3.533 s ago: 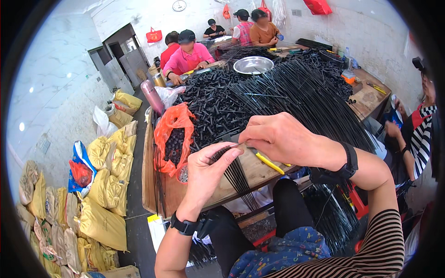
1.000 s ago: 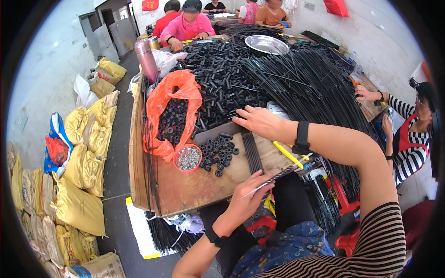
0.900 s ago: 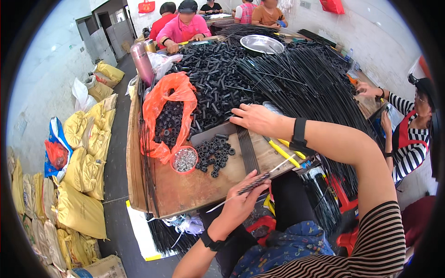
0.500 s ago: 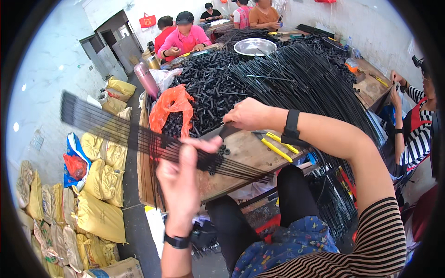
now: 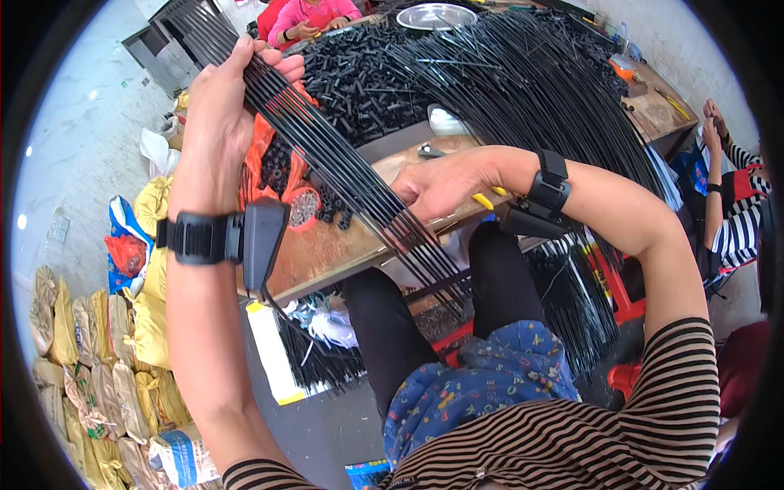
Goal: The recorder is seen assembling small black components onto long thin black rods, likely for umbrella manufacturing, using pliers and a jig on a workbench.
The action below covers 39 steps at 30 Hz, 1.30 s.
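Observation:
My left hand [image 5: 222, 110] is closed around the upper part of a bundle of thin black rods [image 5: 327, 149], thumb across the top. The rods slant from upper left down past the table edge between my knees. Against their lower half is my right hand [image 5: 445, 184], its fingers curled in and partly hidden; skin shows through the gaps between the rods. Just beside the right hand lie yellow-handled pliers [image 5: 483, 201], mostly covered by it. Under the bundle, a small round pink-rimmed container [image 5: 304, 206] of pale bits stands near a few black rings [image 5: 331, 204].
Short black tube pieces [image 5: 351, 77] heap across the wooden table [image 5: 327, 260], beside a pile of long black rods [image 5: 531, 106]. An orange plastic bag [image 5: 260, 151] and a metal bowl [image 5: 437, 16] are there too. Yellow sacks [image 5: 151, 327] line the left; co-workers sit across and at right.
My left hand has risen and moved away from me, tipping the bundle from a shallow to a steep slant. My right hand, earlier pinching apart from the rods, is now against them. The view has shifted.

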### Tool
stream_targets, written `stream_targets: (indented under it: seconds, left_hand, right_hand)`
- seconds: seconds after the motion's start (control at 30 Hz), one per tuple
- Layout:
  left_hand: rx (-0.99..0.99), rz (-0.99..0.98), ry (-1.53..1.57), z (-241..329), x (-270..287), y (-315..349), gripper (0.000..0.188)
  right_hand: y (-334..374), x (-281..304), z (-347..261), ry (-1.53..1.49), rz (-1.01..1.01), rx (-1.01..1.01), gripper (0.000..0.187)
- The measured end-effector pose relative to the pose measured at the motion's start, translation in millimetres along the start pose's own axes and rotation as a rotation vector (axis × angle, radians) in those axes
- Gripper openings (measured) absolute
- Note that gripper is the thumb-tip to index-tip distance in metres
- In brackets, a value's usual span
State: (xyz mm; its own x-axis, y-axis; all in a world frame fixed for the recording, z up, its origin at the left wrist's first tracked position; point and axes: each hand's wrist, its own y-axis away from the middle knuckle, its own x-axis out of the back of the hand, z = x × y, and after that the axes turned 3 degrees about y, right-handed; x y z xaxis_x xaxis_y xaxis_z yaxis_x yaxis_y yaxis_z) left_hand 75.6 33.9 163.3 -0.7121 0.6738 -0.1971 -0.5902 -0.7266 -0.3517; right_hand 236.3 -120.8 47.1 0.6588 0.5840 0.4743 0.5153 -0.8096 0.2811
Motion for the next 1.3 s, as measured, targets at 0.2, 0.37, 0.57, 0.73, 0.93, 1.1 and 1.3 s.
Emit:
stream_targets:
  seconds: [0.2,0.37,0.57,0.73,0.93,1.1,1.3]
  left_hand:
    - [0.031,0.125,-0.028,-33.2,-14.3,10.1,0.025]
    - [0.045,0.183,-0.11,-48.1,-7.9,27.8,0.026]
    - [0.115,0.23,-0.141,-66.0,4.2,50.2,0.025]
    - [0.157,0.275,-0.157,-73.4,11.7,74.5,0.023]
    - [-0.104,0.192,-1.09,-41.1,42.8,121.8,0.071]
    - [-0.289,-0.63,-1.4,-1.8,-35.6,194.7,0.045]
    - [0.816,-1.475,-0.687,-90.2,-10.7,240.4,0.037]
  right_hand:
    - [25.1,-40.7,0.8,-0.311,0.001,0.111,0.024]
    - [42.4,-73.4,-8.1,-0.689,-0.035,0.028,0.036]
    - [47.2,-91.5,-3.0,-1.048,-0.124,-0.002,0.039]
    - [49.5,-116.6,-8.2,-0.822,-0.044,0.027,0.028]
    - [67.6,-131.7,12.1,-0.851,-0.202,-0.04,0.021]
    - [55.7,-147.7,28.2,-0.782,-0.324,-0.066,0.024]
    - [38.4,-177.0,43.3,-0.538,-0.738,0.107,0.023]
